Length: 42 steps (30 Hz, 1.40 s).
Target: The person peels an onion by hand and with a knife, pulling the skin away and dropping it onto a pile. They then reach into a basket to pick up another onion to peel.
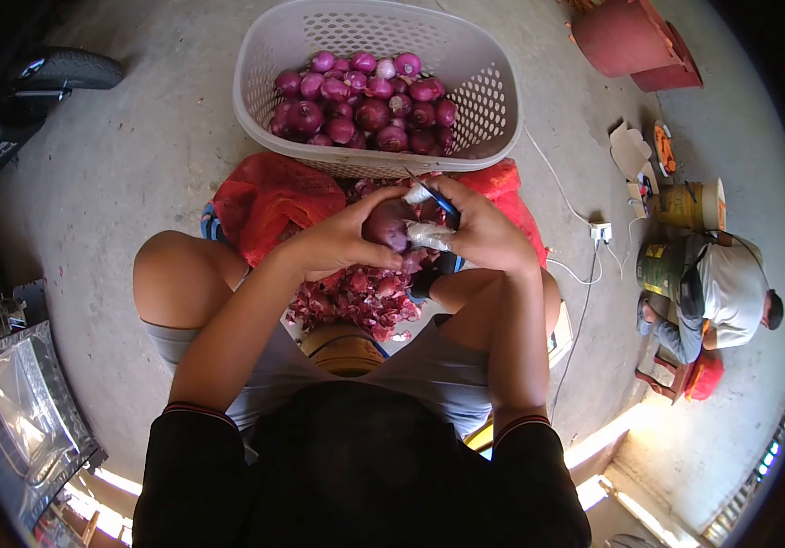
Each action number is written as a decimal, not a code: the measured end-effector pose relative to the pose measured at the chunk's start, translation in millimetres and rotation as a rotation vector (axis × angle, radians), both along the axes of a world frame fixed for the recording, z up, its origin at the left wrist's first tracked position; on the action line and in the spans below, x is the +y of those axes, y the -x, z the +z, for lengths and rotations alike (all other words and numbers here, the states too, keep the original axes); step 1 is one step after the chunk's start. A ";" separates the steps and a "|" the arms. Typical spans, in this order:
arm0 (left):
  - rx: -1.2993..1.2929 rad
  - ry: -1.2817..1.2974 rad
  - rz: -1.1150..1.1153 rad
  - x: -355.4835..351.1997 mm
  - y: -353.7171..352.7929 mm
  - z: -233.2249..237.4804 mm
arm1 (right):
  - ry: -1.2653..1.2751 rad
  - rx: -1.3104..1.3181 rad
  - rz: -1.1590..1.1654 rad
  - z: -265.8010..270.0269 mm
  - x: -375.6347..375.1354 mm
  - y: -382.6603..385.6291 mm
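Note:
My left hand is closed around a dark red onion, holding it from its left side. On the onion's other side, my right hand grips a small knife with a blue handle, its thin blade pointing up and left. White wrapping covers some fingers of the right hand. Beneath both hands lies a pile of loose onion skins on a red mesh sack. Just beyond stands a pale plastic basket with many peeled, shiny purple onions inside.
A yellow bucket is between my legs. To the right, a white power strip with cables lies on the concrete floor. Another person sits bent over beside buckets. Red tubs stand at upper right, a black tyre at upper left.

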<state>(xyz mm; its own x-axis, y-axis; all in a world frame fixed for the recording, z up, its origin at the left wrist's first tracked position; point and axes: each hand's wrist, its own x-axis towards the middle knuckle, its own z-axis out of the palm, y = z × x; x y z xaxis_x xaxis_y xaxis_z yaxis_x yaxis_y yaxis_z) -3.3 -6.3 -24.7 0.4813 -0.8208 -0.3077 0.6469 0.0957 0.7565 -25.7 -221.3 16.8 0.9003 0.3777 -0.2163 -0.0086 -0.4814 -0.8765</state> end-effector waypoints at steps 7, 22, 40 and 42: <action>-0.043 0.001 -0.010 2.8 -3.6 6.5 | -0.051 0.035 0.052 8.1 -8.7 1.2; 0.474 0.308 0.140 14.4 3.2 26.3 | 0.200 -0.242 0.118 36.6 14.9 22.1; 0.421 0.319 0.209 14.1 0.8 27.2 | 0.120 -0.345 -0.115 3.7 10.8 13.3; 0.396 0.361 0.175 14.6 0.6 29.9 | 0.081 -0.305 -0.090 3.0 11.2 13.6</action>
<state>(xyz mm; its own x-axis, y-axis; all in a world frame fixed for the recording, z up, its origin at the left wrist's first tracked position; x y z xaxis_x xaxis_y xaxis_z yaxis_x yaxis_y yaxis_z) -3.9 8.3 5.2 0.5244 -0.8260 -0.2069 0.8261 0.4346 0.3586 -39.3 -210.1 19.8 0.9571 0.2865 0.0427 0.2033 -0.5590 -0.8038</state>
